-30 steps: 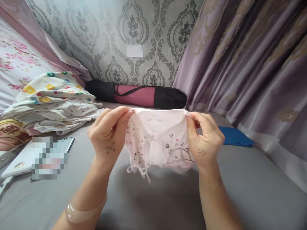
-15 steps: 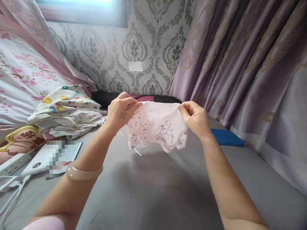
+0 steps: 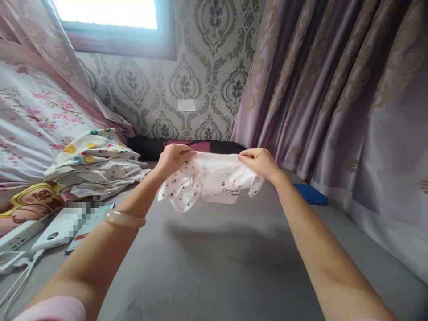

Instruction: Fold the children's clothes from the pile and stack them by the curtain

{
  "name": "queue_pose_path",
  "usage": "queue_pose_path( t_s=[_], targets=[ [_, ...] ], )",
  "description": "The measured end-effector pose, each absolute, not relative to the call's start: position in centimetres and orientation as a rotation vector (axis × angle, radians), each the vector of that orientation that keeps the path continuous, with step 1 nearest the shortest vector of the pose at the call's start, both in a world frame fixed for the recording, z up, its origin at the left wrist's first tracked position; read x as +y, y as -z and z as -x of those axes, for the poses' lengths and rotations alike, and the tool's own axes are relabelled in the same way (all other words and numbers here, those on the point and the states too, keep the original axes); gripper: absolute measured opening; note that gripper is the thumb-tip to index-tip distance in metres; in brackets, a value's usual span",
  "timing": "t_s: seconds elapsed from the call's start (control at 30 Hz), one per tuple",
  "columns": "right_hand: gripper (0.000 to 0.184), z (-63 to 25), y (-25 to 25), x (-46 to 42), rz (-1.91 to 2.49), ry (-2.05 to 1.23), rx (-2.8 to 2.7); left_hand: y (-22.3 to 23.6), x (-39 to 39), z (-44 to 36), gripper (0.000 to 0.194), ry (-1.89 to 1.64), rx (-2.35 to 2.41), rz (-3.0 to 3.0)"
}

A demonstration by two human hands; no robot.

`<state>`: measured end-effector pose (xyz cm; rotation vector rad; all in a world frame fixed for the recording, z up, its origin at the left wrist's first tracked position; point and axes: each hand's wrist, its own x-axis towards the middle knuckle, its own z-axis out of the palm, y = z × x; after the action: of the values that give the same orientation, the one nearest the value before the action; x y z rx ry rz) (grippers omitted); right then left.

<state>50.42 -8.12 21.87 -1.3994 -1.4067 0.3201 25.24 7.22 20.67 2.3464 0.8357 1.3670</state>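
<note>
Fingers of both hands are closed in a pinch on the white garment [image 3: 219,174]: we see the left hand [image 3: 174,158] gripping its upper edge at one end, and the right hand [image 3: 259,161] gripping it at the other. The garment hangs between them, in the air above the grey sheet [image 3: 207,267]. It is small and thin, its top edge almost straight, its lower parts loose and uneven. At the left side we find many little dark and brown prints; the front carries a small star, a letter G and some dark lettering (too small for us to read fully).

The grey sheet spreads wide below, with soft wrinkles and a dark shadow under the garment. To the right we have the purple curtain [image 3: 310,80] with golden pattern, and behind, the wall [image 3: 214,67] with grey ornaments. Flowered fabric [image 3: 36,107] and a bright window [image 3: 110,18] are at left. Farther back lies the black and pink long bag [image 3: 187,145], then, smaller, the cloth heap [image 3: 96,165], the blue folded item [image 3: 309,194], the power strip [image 3: 20,235] and the white card [image 3: 186,105] on the wall.
</note>
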Motion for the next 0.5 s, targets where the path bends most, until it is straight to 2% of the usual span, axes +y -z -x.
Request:
queue_pose_path(
  t_s=[0.3,0.5],
  targets=[
    [0.032,-51.5,-21.0,-6.3,1.464,0.051,-1.382,-21.5,8.0,-26.1,0.034,-1.456,0.907,-2.373],
    [0.026,-50.6,-20.9,-7.5,1.502,0.277,-1.383,-21.2,7.1,-25.1,0.035,-1.586,0.955,-2.679]
  ],
)
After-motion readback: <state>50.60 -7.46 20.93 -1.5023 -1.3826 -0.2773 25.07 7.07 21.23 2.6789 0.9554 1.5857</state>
